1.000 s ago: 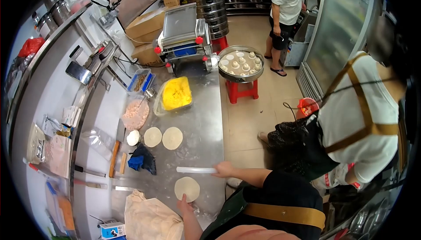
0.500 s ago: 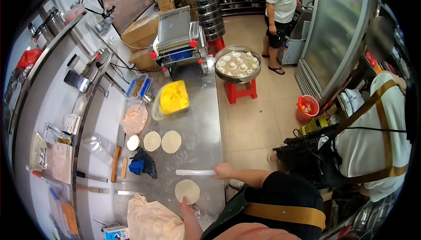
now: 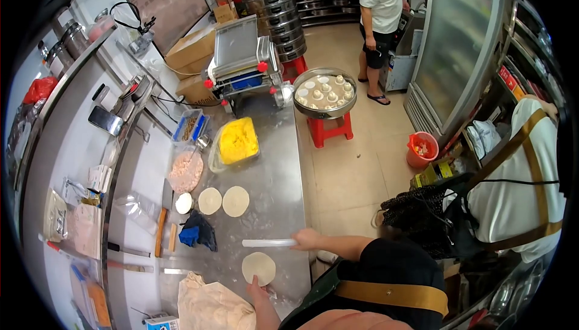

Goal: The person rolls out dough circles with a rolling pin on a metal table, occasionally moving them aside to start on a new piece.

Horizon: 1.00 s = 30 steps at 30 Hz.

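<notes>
On the steel table, my left hand touches the near edge of a flat round dough sheet, its thumb or a finger resting on top. Just beyond that sheet, my right hand is closed around the end of a white rolling pin, which points left over the table. Two more dough rounds lie farther up, one at the left and one at the right. A small white dough piece sits beside them. A cloth-covered mass is left of my left hand.
Yellow filling and pink filling stand on the steel table. Behind them is a rolling machine. A round tray of buns rests on a red stool. One person stands beyond; another is at the right.
The view has shifted slightly. Both hands, the rolling pin and the near dough sheet hold nearly the same places relative to each other.
</notes>
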Each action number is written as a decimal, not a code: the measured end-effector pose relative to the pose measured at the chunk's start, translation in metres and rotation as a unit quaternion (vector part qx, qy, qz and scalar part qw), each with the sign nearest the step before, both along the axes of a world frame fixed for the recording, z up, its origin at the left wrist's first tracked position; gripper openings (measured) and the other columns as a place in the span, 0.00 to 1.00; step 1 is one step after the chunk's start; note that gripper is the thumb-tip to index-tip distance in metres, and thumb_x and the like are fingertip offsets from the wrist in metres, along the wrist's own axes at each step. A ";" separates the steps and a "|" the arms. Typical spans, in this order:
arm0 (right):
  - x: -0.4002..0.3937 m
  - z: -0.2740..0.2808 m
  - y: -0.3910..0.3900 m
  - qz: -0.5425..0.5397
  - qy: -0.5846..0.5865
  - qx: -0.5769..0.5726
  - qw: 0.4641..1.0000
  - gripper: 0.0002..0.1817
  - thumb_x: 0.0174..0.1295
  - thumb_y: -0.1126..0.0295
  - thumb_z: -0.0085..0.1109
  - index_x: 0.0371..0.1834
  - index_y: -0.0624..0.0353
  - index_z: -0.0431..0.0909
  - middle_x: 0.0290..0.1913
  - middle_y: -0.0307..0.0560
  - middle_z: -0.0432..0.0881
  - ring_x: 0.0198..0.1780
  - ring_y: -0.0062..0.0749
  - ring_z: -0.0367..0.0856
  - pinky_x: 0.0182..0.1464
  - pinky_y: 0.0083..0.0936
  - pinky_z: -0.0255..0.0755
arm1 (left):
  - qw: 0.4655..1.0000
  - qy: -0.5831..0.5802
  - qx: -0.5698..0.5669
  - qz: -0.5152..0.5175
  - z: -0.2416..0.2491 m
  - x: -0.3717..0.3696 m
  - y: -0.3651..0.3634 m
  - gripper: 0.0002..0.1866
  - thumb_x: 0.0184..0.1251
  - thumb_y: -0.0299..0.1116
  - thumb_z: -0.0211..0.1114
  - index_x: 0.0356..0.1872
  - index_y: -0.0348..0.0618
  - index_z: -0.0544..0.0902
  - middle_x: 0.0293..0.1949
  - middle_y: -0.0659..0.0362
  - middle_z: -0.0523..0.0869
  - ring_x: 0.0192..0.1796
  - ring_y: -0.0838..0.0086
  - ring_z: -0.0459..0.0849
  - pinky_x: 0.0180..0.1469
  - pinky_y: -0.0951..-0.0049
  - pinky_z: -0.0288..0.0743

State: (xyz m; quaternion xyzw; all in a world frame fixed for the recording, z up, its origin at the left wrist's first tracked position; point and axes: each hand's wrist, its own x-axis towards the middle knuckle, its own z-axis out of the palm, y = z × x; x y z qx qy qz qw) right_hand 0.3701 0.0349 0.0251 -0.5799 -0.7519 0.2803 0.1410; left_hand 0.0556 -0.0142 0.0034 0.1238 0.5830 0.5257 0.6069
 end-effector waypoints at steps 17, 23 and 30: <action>0.002 0.017 -0.003 0.009 -0.005 0.002 1.000 0.24 0.58 0.44 0.58 0.32 0.57 0.80 0.27 0.55 0.83 0.31 0.54 0.82 0.34 0.46 0.76 | 1.000 0.009 -0.007 0.000 0.000 0.001 0.000 0.19 0.68 0.27 0.59 0.58 0.32 0.71 0.52 0.48 0.81 0.49 0.58 0.84 0.46 0.62 0.83; 0.001 0.009 -0.002 0.007 -0.003 -0.013 1.000 0.25 0.58 0.42 0.56 0.34 0.56 0.79 0.27 0.55 0.82 0.29 0.55 0.81 0.32 0.46 0.75 | 1.000 0.009 -0.016 -0.010 -0.006 -0.004 -0.001 0.19 0.68 0.28 0.60 0.58 0.33 0.72 0.52 0.48 0.81 0.49 0.59 0.84 0.45 0.63 0.83; -0.001 0.012 -0.002 0.001 -0.009 -0.021 1.000 0.23 0.58 0.44 0.58 0.34 0.54 0.81 0.27 0.53 0.83 0.31 0.52 0.82 0.34 0.45 0.76 | 1.000 -0.004 -0.005 -0.005 0.003 0.000 -0.004 0.20 0.68 0.29 0.60 0.59 0.32 0.71 0.53 0.49 0.80 0.49 0.60 0.84 0.46 0.64 0.83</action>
